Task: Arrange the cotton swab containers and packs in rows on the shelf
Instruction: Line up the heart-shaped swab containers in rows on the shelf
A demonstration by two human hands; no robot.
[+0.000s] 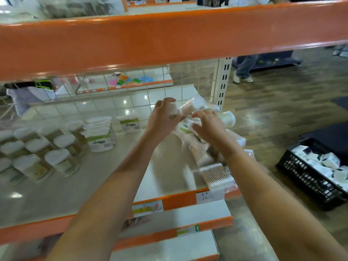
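Round white-lidded swab containers [56,159] stand in rows at the left of the white shelf [165,166]. Stacked green-labelled packs [99,134] sit beside them, one more pack [130,123] behind. A loose pile of packs [199,147] lies at the shelf's right end, and a flat clear box of swabs [216,176] sits at the front edge. My left hand [163,117] grips a clear swab container [192,106] above the pile. My right hand [209,123] rests with spread fingers on a green-labelled pack [185,128] in the pile.
An orange shelf beam [169,40] crosses overhead. A wire grid back panel [131,81] closes the shelf's rear. A white upright post [223,81] stands at the right end. A black crate [316,174] of white packs sits on the floor to the right. A person's legs [244,68] stand beyond.
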